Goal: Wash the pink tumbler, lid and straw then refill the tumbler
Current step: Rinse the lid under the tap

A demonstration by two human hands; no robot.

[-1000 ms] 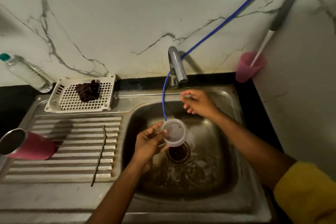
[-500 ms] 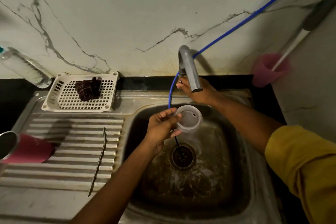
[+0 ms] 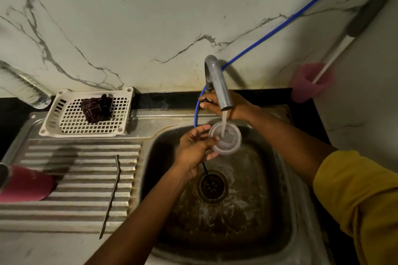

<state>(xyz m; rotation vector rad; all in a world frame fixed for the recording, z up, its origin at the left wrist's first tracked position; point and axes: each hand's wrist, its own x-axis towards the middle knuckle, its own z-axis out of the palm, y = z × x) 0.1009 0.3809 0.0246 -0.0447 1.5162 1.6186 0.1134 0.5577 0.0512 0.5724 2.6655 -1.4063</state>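
My left hand [image 3: 195,149] grips the clear round lid [image 3: 226,139] by its left edge over the sink basin [image 3: 258,211]. Water runs from the grey tap [image 3: 217,84] onto the lid. My right hand [image 3: 226,103] reaches behind the tap spout at its base; the spout hides what the fingers hold. The pink tumbler [image 3: 23,185] lies on its side at the far left of the ribbed drainboard [image 3: 81,178]. The metal straw [image 3: 111,196] lies lengthwise on the drainboard, right of the tumbler.
A white slotted tray [image 3: 64,127] with a dark scrubber [image 3: 95,107] sits behind the drainboard. A blue hose [image 3: 280,26] runs from the upper right down into the drain [image 3: 212,186]. A pink cup [image 3: 310,82] holding a brush stands at the back right. A clear bottle [image 3: 23,88] lies far left.
My right hand moved from above the basin to the tap's base, and water started running. My left hand raised the lid under the stream.
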